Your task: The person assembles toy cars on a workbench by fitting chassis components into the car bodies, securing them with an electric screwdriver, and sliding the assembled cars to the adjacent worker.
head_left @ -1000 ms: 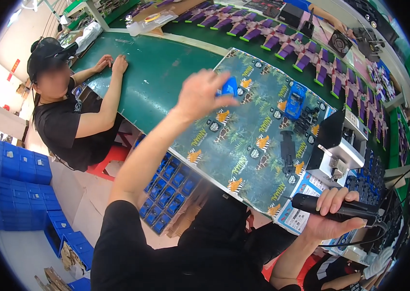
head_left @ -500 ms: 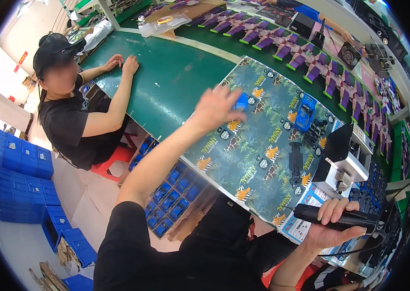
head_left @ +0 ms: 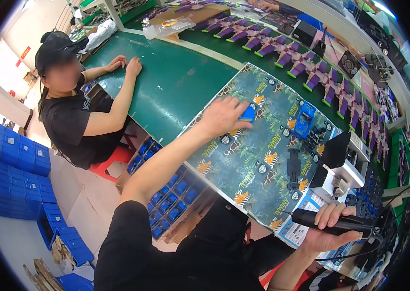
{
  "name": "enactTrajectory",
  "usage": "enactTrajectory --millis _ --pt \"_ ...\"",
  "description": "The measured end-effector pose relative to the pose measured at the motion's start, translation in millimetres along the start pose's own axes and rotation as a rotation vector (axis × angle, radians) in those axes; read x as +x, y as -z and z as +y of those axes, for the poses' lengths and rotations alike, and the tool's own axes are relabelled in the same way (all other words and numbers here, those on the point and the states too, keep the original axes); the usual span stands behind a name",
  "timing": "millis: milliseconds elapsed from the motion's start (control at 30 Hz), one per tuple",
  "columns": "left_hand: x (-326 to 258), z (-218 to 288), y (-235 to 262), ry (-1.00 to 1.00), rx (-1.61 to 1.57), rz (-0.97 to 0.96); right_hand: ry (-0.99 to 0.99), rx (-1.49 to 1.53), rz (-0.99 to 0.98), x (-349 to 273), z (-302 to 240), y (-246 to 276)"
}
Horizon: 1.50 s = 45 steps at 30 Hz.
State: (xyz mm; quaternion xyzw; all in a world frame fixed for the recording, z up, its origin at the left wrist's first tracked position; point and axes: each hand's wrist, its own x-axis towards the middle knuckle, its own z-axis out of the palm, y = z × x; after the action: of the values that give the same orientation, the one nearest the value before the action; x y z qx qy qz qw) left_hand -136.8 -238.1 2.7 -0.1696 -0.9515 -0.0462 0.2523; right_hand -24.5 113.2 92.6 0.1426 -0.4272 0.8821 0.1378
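My left hand is on the patterned mat, its fingers and thumb closed round a small blue toy car, partly hidden under them. In my right hand is a black electric screwdriver, its bit pointing left over the mat's near edge and its cord trailing off to the right. Farther right on the mat sits another blue toy car body. Black wheeled parts lie close beside it. Nearer to me is a flat black chassis piece.
A white and black screw-feeder-like device stands at the mat's right. Beyond, purple and green toys line a green conveyor. On the left a co-worker rests both hands on the green table. Boxes of blue cars stand below the table edge.
My left hand's spread fingers have come down and closed round the small blue toy car. My right hand keeps the screwdriver in nearly the same place. The view has shifted slightly.
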Motion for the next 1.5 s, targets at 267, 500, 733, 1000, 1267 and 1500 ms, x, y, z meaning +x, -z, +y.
enactTrajectory --millis 267,500,733,1000,1267,1500 --pt "-55 99 42 0.975 -2.453 0.199 -0.024 0.065 -0.003 1 6 -19" --pt "-71 150 27 1.009 -2.570 0.226 0.012 0.144 -0.129 -14 28 -56" --pt "-68 157 33 1.061 -2.548 0.200 -0.060 0.132 -0.224 -23 37 -50" --pt "-64 159 30 1.113 -2.434 0.173 -0.009 0.041 -0.234 -23 42 -58" --pt "-57 172 40 1.208 -2.160 0.223 -0.034 -0.139 -0.239 -38 41 -76" --pt "-46 189 36 1.200 -2.282 0.226 0.081 -0.066 -0.143 -26 40 -62"
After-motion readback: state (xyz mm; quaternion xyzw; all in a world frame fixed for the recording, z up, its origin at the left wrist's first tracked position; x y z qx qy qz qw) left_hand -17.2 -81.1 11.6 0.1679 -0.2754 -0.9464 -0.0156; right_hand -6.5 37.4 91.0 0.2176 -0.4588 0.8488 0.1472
